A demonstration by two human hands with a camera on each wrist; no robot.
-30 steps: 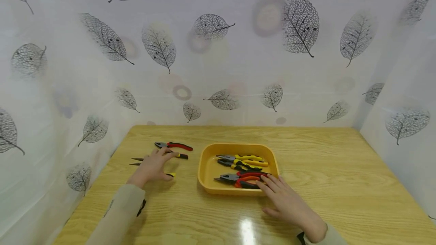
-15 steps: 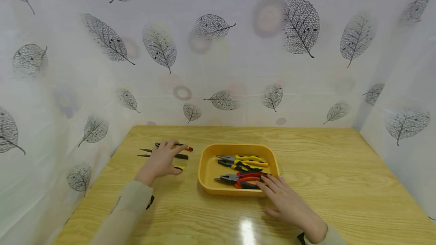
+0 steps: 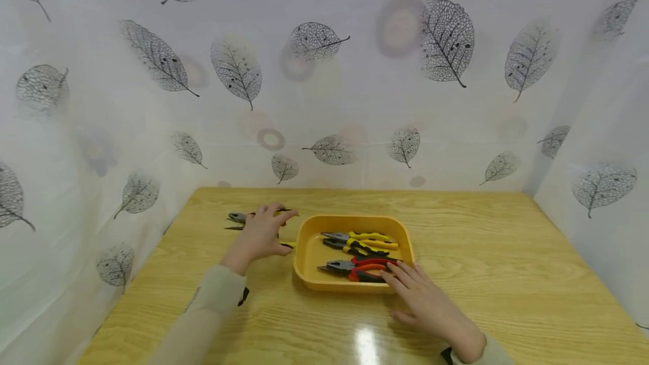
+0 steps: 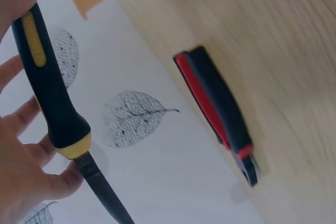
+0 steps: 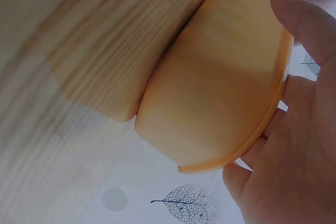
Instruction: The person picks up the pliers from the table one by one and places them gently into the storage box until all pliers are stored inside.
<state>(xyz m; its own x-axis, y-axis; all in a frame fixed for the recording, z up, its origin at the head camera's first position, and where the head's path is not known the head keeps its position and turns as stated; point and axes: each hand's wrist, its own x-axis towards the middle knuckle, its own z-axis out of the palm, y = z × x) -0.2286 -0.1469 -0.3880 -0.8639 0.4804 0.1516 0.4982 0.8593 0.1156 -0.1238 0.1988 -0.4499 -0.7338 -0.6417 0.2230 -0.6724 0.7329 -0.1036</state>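
Observation:
My left hand (image 3: 259, 234) holds long-nose pliers with black-and-yellow handles (image 4: 52, 82) above the table, left of the yellow tray (image 3: 302, 275). Thumb and fingers are spread across the two handles, and the dark slim jaws point left. Behind that hand, partly covered by it, red-and-black pliers (image 4: 214, 100) lie on the wood. My right hand (image 3: 425, 304) rests over the tray's front right rim, its fingers fairly straight and reaching inside. Its thumb stays outside, beside the tray's outer wall (image 5: 210, 87). Near those fingertips lie pliers with red handles (image 3: 372, 264).
Inside the tray, yellow-handled pliers (image 3: 372, 236) and black-and-yellow pliers (image 3: 362, 248) lie behind the red ones, handles to the right. The wooden table (image 3: 487, 263) ends at a white leaf-printed sheet (image 3: 345, 94) that hangs behind and at both sides.
My left hand has carried the long-nose pliers right and slightly back, from the table's left side to close beside the tray. The right hand and tray have stayed put.

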